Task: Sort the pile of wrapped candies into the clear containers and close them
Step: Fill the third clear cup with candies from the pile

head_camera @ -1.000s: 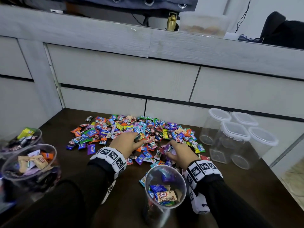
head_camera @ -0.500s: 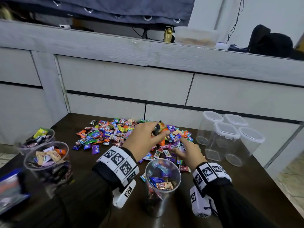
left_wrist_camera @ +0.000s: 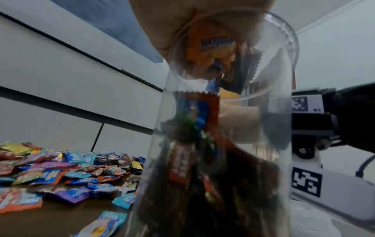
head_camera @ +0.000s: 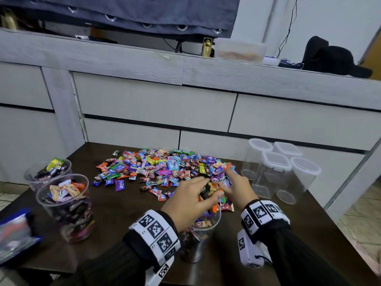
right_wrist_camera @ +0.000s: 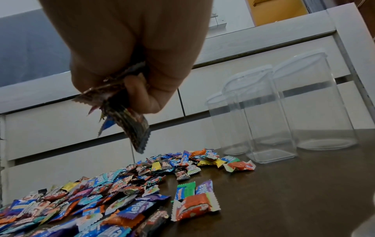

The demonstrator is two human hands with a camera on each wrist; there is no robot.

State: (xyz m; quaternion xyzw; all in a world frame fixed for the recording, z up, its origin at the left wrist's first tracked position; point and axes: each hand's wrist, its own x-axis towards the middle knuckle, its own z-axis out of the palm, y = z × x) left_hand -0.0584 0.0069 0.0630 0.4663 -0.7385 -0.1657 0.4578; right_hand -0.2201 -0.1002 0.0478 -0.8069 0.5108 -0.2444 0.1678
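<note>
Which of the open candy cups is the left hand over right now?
The front cup, nearest the person; the left hand holds candies above its rim. The other two open cups stand far left, untouched.

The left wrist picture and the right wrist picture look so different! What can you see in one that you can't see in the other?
Only the left wrist view shows the open cup up close, part full of sweets, with the left hand holding wrapped candies over its mouth. Only the right wrist view shows the right hand pinching dark wrappers, and the empty lidded containers. Both show the candy pile on the dark table.
</note>
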